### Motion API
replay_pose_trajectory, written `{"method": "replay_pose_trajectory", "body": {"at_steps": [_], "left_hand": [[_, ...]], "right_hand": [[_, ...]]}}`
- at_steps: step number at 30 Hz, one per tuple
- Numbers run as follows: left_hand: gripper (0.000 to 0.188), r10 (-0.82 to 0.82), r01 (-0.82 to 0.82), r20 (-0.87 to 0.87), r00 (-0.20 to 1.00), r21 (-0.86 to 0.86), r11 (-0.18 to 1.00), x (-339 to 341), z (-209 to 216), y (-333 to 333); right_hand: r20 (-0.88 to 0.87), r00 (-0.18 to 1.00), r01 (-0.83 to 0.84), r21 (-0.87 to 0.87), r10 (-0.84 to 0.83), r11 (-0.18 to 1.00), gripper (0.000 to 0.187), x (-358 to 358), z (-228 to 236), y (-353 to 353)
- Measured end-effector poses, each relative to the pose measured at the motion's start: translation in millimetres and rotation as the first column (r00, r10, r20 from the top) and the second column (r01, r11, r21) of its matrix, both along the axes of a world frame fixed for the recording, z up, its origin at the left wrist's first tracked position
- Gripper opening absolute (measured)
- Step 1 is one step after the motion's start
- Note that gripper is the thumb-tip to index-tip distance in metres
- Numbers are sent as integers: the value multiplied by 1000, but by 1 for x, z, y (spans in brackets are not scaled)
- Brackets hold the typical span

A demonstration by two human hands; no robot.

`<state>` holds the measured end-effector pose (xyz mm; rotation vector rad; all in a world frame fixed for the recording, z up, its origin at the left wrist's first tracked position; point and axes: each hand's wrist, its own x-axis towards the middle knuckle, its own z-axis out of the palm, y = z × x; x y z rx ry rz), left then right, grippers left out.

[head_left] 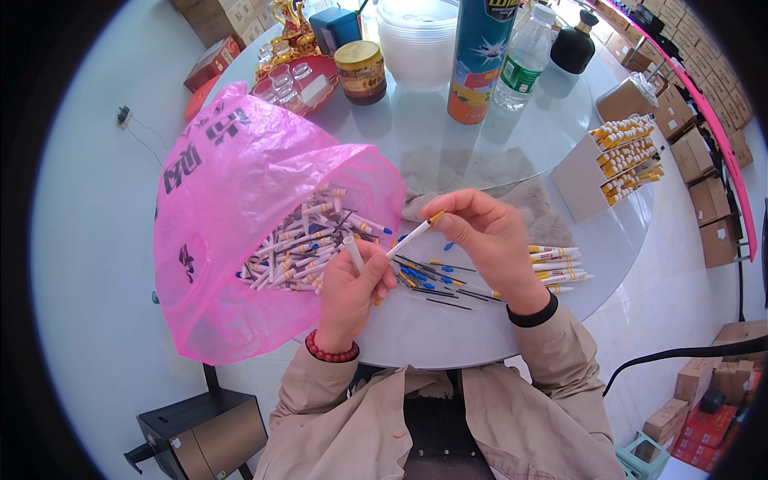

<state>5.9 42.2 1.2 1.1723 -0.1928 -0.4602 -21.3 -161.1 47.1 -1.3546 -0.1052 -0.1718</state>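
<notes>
My right hand (492, 240) pinches the yellow tip of a slim white pen (410, 238). The pen slants down to my left hand (354, 292), whose thumb and fingers close round its lower end. A white tube like a pen barrel (352, 251) also stands up out of my left hand. Beside that hand, a pink plastic bag (212, 208) gapes open over a heap of white pen parts (300, 248). Between and below my hands, black refills (448, 304) lie scattered with blue and yellow pieces (416, 276). White pens with yellow ends (556, 268) lie in a row beyond my right wrist.
A white box (580, 180) of stacked pens stands at the right edge of the glass table. Behind a grey cloth (520, 204) are a spray can (478, 64), a plastic bottle (524, 60), a jar (360, 74), stacked clear tubs (416, 40) and a red tray (324, 94) with small glasses.
</notes>
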Motion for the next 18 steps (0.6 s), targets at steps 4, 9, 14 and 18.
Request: {"method": "replay_pose_trajectory", "body": {"at_steps": [4, 9, 14, 18], "left_hand": [[17, 3, -3, 8, 1000, 16, 1000, 0, 0, 0], [17, -5, 5, 15, 1000, 3, 1000, 0, -1, 1], [17, -4, 4, 18, 1000, 1, 1000, 0, 0, 0], [17, -1, 1, 17, 1000, 11, 1000, -1, 1, 0]], "right_hand": [[-3, 1000, -9, -28, 9, 1000, 13, 0, -1, 0], [9, 1000, -13, -7, 13, 1000, 14, 1, -2, 0], [6, 1000, -28, -3, 28, 1000, 16, 1, -1, 0], [-11, 1000, -27, 24, 27, 999, 16, 0, 1, -1]]}}
